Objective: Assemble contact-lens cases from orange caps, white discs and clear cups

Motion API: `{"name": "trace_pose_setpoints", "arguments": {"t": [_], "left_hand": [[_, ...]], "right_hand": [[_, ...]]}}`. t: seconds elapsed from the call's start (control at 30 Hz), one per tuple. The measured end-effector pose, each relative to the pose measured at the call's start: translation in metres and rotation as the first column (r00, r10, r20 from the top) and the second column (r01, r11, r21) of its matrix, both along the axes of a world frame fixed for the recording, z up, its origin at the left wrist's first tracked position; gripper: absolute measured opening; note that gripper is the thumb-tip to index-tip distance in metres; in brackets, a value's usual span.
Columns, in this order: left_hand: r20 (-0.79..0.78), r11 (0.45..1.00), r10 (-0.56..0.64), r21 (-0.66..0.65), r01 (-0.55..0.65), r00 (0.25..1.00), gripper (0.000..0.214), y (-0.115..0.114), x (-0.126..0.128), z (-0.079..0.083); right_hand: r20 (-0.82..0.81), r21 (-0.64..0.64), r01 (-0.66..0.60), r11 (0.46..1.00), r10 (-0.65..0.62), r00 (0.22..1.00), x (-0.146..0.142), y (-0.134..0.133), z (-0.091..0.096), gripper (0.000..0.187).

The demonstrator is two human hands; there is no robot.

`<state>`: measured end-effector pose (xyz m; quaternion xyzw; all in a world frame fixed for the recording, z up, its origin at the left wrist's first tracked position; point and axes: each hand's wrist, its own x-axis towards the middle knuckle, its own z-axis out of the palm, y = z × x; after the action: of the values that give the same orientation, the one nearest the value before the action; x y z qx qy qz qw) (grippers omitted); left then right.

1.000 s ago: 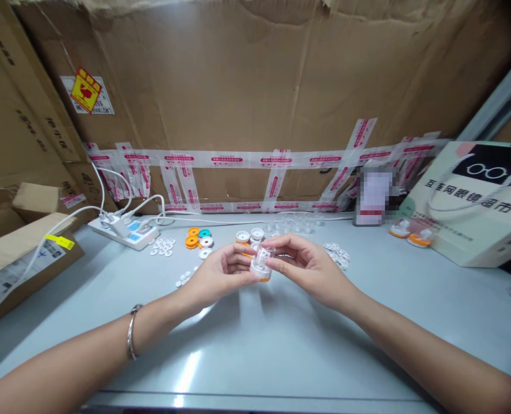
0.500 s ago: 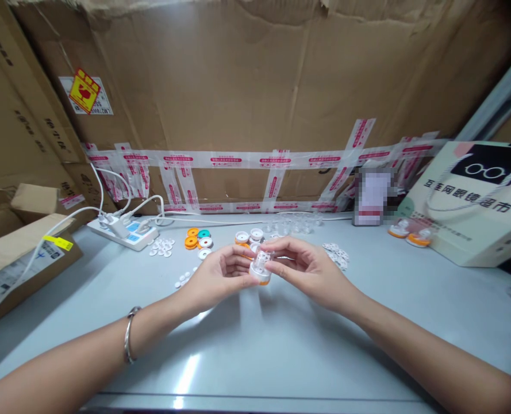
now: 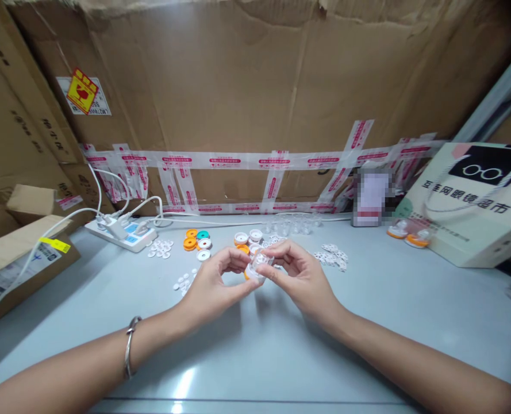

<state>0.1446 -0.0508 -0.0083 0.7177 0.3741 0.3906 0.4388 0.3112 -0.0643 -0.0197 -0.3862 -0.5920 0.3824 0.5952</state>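
Over a grey table point(image 3: 307, 368), a left hand point(image 3: 212, 282) and a right hand point(image 3: 300, 279) are pinching a tilted, clear-topped, white-and-orange round plastic piece point(image 3: 261, 260) between them, possibly risking a drop should either grip be slipping on its curved sides.

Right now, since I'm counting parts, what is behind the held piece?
Beyond the held piece: white round parts, the nearest partly covered; an orange part; and, farther back, clear plastic pieces. Whatever lies directly behind the piece, left hand and right hand is hidden.
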Motion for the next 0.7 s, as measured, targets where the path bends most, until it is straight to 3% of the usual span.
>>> {"name": "trace_pose_setpoints", "arguments": {"t": [0.2, 0.43, 0.7], "left_hand": [[0.105, 0.984, -0.037, -0.169, 0.055, 0.994, 0.032, 0.0044, 0.0022, 0.0009], [0.056, 0.992, 0.014, -0.124, -0.007, 0.998, 0.03, 0.0011, 0.0024, -0.0034], [0.183, 0.964, 0.019, -0.263, 0.031, 0.983, 0.035, 0.0031, 0.003, -0.006]], "right_hand": [[-0.098, -0.065, -0.122, 0.99, 0.115, 0.988, 0.001, 0.0005, 0.005, 0.012], [-0.129, -0.063, -0.053, 0.997, 0.044, 0.991, -0.0027, 0.0029, -0.0018, 0.023], [-0.176, -0.122, -0.147, 0.982, 0.124, 0.977, -0.004, 0.0019, -0.0034, 0.024]]}}
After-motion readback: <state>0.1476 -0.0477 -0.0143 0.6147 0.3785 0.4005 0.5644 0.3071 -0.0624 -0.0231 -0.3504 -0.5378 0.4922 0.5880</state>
